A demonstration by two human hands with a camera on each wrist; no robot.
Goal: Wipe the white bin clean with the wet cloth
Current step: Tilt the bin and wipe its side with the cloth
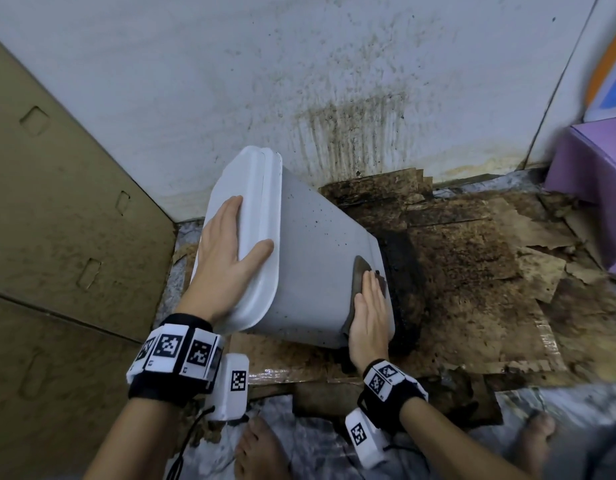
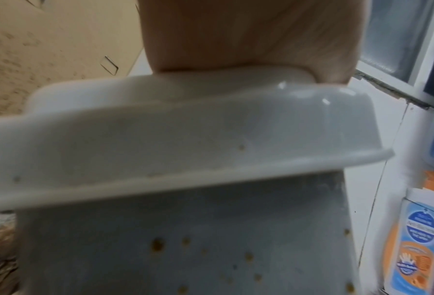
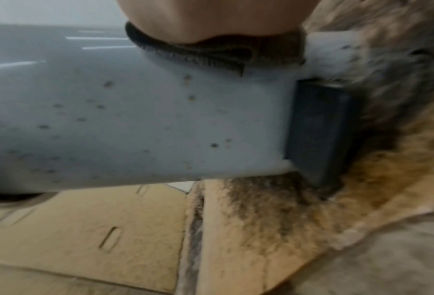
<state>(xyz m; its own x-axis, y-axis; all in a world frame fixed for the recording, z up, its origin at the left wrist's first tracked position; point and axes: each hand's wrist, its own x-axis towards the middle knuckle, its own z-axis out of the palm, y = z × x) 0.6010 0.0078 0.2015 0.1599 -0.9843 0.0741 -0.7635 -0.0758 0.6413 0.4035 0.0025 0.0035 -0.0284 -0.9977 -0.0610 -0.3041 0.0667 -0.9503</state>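
1. The left hand (image 1: 227, 258) lies flat on the lid of the white bin (image 1: 310, 251), fingers straight across the lid top and the thumb hooked over the lid's edge onto the bin's side; it holds the bin tilted.
2. In the left wrist view the palm (image 2: 238, 36) presses on the lid top above the rim of the white bin (image 2: 160, 139).
3. The right hand (image 1: 369, 313) rests with straight fingers on the wet cloth (image 1: 360, 275), pressing it flat against the bin's side close to the bin's base.
4. The cloth is dark grey-brown; in the right wrist view it shows as a folded strip (image 3: 210, 53) squeezed between the hand (image 3: 210, 18) and the bin wall (image 3: 135, 111).
5. The bin leans away from its base with the lid end up and to the left, and its dark bottom edge (image 1: 403, 289) meets the floor.
6. Small dark specks dot the bin's side above the cloth.
7. Under the bin's base lies stained, torn cardboard (image 1: 473, 265), dark brown and blackest right beside the base.
8. Behind the bin stands a white wall (image 1: 299, 64) streaked with brown stains just above the cardboard.
9. Left of the bin leans a large cardboard sheet (image 1: 57, 202).
10. Right of the bin, well apart, sits a purple box (image 1: 594, 168).
11. Below the bin two bare feet (image 1: 261, 448) stand on the floor.
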